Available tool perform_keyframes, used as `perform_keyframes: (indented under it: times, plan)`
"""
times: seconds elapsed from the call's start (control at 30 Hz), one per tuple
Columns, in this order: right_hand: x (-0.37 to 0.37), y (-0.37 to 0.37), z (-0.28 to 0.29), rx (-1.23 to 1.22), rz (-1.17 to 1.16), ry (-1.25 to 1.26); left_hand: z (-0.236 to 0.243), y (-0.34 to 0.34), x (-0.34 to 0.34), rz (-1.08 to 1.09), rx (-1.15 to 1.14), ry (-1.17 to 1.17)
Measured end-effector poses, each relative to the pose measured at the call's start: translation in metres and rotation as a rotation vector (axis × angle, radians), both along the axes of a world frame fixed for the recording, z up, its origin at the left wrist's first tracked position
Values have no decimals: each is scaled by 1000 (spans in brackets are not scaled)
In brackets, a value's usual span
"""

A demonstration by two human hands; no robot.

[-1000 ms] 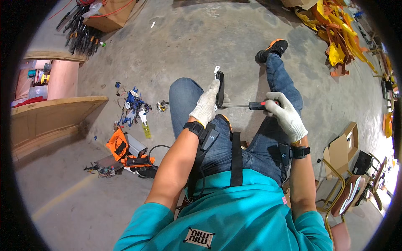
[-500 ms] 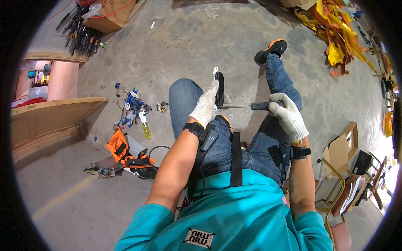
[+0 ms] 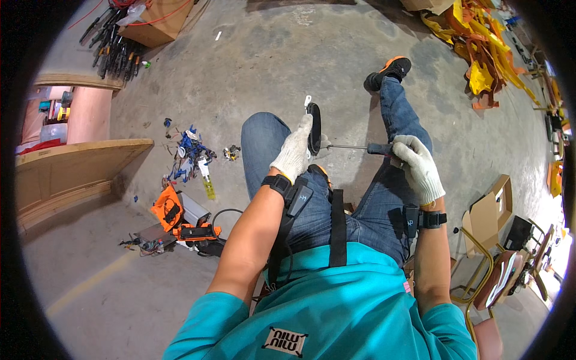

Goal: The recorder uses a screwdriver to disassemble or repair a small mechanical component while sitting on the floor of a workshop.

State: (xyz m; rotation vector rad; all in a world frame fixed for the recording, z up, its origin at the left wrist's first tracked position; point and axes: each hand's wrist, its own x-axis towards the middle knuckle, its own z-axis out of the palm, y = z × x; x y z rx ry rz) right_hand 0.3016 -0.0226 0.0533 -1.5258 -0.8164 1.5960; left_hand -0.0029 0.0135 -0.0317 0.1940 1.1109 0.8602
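My left hand, in a white knit glove, grips an upright black oblong part with a small white tab at its top, above my bent left knee. In my gloved right hand is the dark handle of a screwdriver. Its long metal shaft lies nearly level, pointing left at the fingertips of my left hand and the lower part of the black piece; whether the tip touches the piece cannot be told.
Blue scraps, orange tool parts and a wooden board lie left. At upper left are a cardboard box and black rods; at upper right, yellow plastic pieces. An open carton and chair stand right.
My right hand and the screwdriver have shifted right, away from the black part, with the shaft a little higher. My left hand still grips the part in nearly the same place.
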Motion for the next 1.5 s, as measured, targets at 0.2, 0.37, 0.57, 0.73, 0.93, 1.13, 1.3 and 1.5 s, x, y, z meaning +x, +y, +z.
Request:
perform_keyframes:
  times: [0.2, 0.37, 0.57, 0.73, 0.93, 1.13, 1.3, 1.5]
  plan:
    - [-1, -1, -2, 3, 22, -10, 1, 0, 1, 11, -2, -46]
    - [-1, -1, -4, 3, 32, -16, -3, 1, 0, 11, -22, -59]
    - [-1, -2, -3, -18, 46, -41, -10, 2, -2, 6, 11, -63]
    - [-1, -3, -2, -9, 45, -46, -9, 2, 0, 8, 9, -39]
    - [-3, -3, 6, -19, 29, -68, -4, 2, 2, 18, 4, -43]
    - [1, -3, 3, -20, 33, -29, -4, 2, 2, 31, 3, -52]
    - [0, -4, 5, -18, 19, -20, -7, 2, 0, 33, 10, -67]
    - [1, -6, 5, -26, 13, -7, -6, 1, 2, 71, -16, -98]
